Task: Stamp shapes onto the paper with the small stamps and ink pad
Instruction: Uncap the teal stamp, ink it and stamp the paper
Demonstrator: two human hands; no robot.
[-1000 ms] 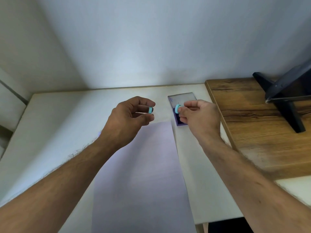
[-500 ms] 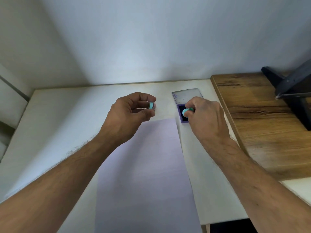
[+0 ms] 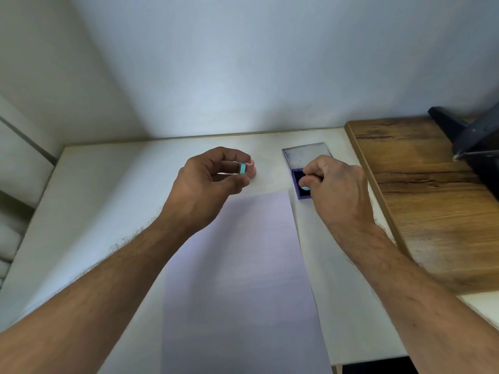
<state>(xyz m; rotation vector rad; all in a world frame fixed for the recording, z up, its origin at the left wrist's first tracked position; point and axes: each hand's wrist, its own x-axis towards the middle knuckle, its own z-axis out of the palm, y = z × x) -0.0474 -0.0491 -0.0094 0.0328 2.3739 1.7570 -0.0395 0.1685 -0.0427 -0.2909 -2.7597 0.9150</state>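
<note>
A long sheet of pale paper [image 3: 243, 265] lies on the white table [image 3: 108, 198] between my arms. Beyond its far right corner sits a purple ink pad [image 3: 297, 184] with its clear lid [image 3: 305, 153] folded back. My right hand [image 3: 334, 184] pinches a small teal stamp [image 3: 305, 188] and holds it down on the dark pad. My left hand [image 3: 208, 182] hovers above the paper's far left corner and pinches a small teal cap or ring [image 3: 54, 168]. A pink stamp [image 3: 251, 168] stands on the table just beyond that hand.
A wooden desktop [image 3: 432, 198] adjoins the white table on the right. On it stands a dark stand [image 3: 469, 136] at the far right edge. Walls close off the back and the left side.
My right hand turned the teal stamp from sideways to face down and lowered it onto the ink pad. My left hand kept its hold and stayed roughly in place.
</note>
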